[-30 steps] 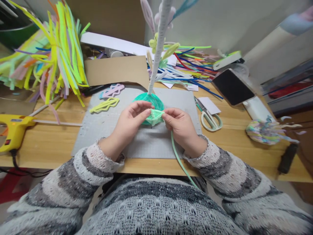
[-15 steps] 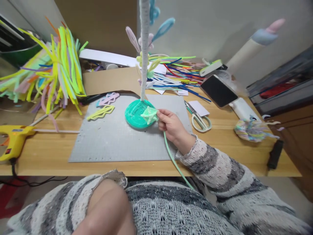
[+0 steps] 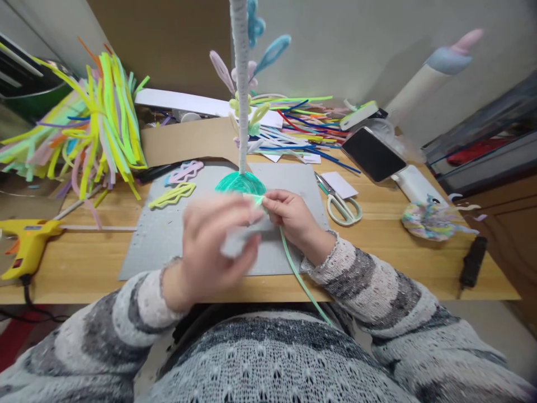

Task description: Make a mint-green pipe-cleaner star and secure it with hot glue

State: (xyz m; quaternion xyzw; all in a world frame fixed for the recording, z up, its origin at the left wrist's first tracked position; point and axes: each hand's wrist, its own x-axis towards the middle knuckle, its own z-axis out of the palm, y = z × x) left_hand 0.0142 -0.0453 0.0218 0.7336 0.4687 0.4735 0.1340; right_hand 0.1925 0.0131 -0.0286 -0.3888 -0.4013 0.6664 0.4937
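While the wooden table (image 3: 92, 263) spans your view, its left end runs out of frame, and your sleeves and forearms cover parts of its near edge. At the back left, a big bundle of fuzzy strips (image 3: 98, 117) spills over, its left tips cut off. Your grey mat (image 3: 168, 240) lies in the middle, partly covered by both hands. The white stem (image 3: 240, 89) rises beyond them, its top cropped, and it blocks part of the loops and flowers behind it. To your left, the yellow glue gun (image 3: 29, 240) is clipped by the frame.

Your left hand (image 3: 213, 240) is badly blurred, thumb apart from the fingers; you can't tell whether its fingertips touch anything. It hides the near half of the green disc (image 3: 239, 182) under the stem. Your right hand (image 3: 293, 218) pinches the light green piece (image 3: 255, 198) just in front of that disc; its shape is mostly covered by your fingers. Scissors (image 3: 344, 208) lie right of that hand, near the phone (image 3: 373, 155). From below it, a thin green strand (image 3: 293, 267) runs toward your lap, its lower end out of sight.
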